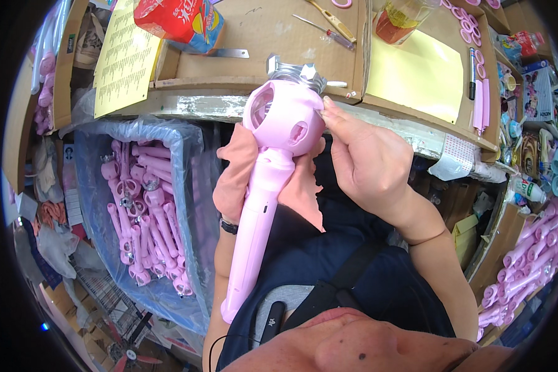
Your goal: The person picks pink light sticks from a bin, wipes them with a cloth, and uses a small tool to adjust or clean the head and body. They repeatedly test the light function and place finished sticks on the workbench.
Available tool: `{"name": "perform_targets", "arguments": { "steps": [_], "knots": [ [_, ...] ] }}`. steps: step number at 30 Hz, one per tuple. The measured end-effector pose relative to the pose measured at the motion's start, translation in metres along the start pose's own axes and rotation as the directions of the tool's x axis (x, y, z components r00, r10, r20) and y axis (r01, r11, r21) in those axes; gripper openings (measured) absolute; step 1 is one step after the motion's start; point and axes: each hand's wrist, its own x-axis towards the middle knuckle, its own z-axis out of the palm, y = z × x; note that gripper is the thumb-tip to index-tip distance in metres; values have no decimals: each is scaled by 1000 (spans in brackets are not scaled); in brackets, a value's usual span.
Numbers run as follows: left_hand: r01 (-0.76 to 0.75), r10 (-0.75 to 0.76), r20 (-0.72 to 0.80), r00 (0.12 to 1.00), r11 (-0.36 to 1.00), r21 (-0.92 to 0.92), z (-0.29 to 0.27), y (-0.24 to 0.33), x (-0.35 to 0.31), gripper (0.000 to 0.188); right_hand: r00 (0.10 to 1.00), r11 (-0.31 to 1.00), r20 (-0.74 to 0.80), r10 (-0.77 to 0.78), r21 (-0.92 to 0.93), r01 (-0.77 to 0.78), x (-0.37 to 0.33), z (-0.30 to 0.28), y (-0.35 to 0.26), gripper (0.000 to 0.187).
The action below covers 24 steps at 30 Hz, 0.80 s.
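A pink toy wand [254, 229] slants up in front of my chest, its round, cut-out head at the top and a silver crown-like piece [294, 71] at the tip. My left hand [228, 218] is behind it, mostly hidden by a peach cloth [237, 173] wrapped about the neck of the wand. The cloth's loose corner hangs to the right of the handle. Thumb and forefinger of my right hand [373, 155] are pinched together against the right side of the wand's head. Anything between those fingertips is too small to make out.
Left of me, a plastic-lined bin [195, 186] holds several pink wands. A cardboard-lined bench [279, 37] ahead bears a screwdriver [325, 32], a red-and-blue packet [180, 25], a drink cup [403, 22] and yellow paper [415, 74]. More pink handles [533, 254] are piled at right.
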Motion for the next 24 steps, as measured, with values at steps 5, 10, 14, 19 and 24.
{"name": "perform_targets", "arguments": {
  "steps": [5, 10, 14, 19, 24],
  "knots": [
    [26, -28, -8, 1000, 978, -207, 3, -2, -1, 45, 1000, 999, 27, 5, 43, -6, 2, -2, 2, 34],
    [60, -63, -4, 998, 963, -263, 5, 1, 1, 42, 1000, 1000, 4, 19, 10, -19, 1, 1, 0, 36],
    [60, -60, 11, 998, 945, -322, 9, 5, 1, 39, 999, 999, 32, -25, -29, 25, 0, -1, 0, 35],
    [60, -57, 20, 998, 917, -394, 17, 8, 1, 37, 999, 999, 18, 27, 31, -28, 2, -1, 1, 37],
    [37, -29, 26, 999, 898, -438, 17, 7, 0, 36, 996, 999, 83, 28, 38, -32, 4, -6, -2, 33]
  ]
}}
